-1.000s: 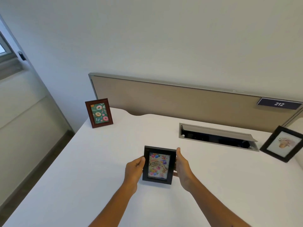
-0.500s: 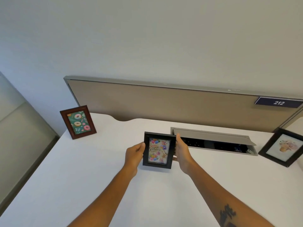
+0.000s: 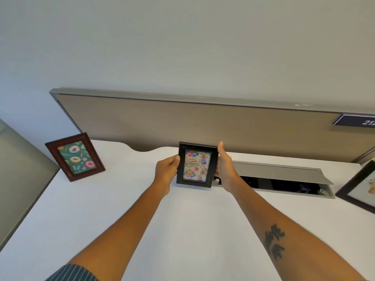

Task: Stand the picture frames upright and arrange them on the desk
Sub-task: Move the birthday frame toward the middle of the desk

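Note:
A small black frame [image 3: 196,165] with a colourful birthday picture stands upright near the back of the white desk [image 3: 101,209]. My left hand [image 3: 166,173] grips its left edge and my right hand [image 3: 225,169] grips its right edge. Whether its base touches the desk I cannot tell. A brown wooden frame [image 3: 75,157] with a doughnut picture stands upright at the back left corner. A larger black frame [image 3: 360,187] with a pale picture leans at the right edge, partly cut off by the view.
A tan partition panel [image 3: 203,126] runs along the back of the desk, with a dark number plate [image 3: 355,120] at its right. An open grey cable tray [image 3: 276,179] is set into the desk just behind my right hand. The desk's left edge drops to the floor.
Both hands have carried the birthday frame away from me toward the partition, to beside the left end of the cable tray. The other two frames have not moved.

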`<action>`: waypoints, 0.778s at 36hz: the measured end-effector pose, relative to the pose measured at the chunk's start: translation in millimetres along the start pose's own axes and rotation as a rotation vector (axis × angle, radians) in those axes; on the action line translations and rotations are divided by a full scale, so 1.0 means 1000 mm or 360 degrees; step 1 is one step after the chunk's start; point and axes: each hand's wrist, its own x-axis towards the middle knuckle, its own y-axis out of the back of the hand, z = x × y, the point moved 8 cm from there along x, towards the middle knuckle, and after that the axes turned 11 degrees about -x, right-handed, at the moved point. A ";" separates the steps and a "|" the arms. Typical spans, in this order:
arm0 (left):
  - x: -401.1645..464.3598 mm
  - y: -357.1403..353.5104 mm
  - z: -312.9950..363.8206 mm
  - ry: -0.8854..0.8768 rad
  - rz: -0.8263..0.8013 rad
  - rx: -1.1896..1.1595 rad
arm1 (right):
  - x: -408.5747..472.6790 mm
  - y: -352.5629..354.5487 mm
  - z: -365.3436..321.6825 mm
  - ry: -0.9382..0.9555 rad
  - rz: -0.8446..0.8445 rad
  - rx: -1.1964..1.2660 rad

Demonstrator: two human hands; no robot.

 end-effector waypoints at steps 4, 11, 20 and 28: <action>0.018 -0.005 -0.001 0.0005 0.0006 -0.0009 | 0.020 0.000 -0.001 -0.0016 -0.0013 0.0023; 0.037 -0.008 -0.004 0.0051 0.0029 -0.0005 | 0.043 0.001 0.000 -0.0029 -0.0010 0.0042; 0.043 -0.011 -0.008 0.0100 0.0039 0.0007 | 0.057 0.005 0.004 -0.0059 -0.0007 0.0039; 0.048 -0.011 -0.011 0.0117 0.0051 0.0012 | 0.061 0.005 0.003 -0.0069 -0.0032 0.0026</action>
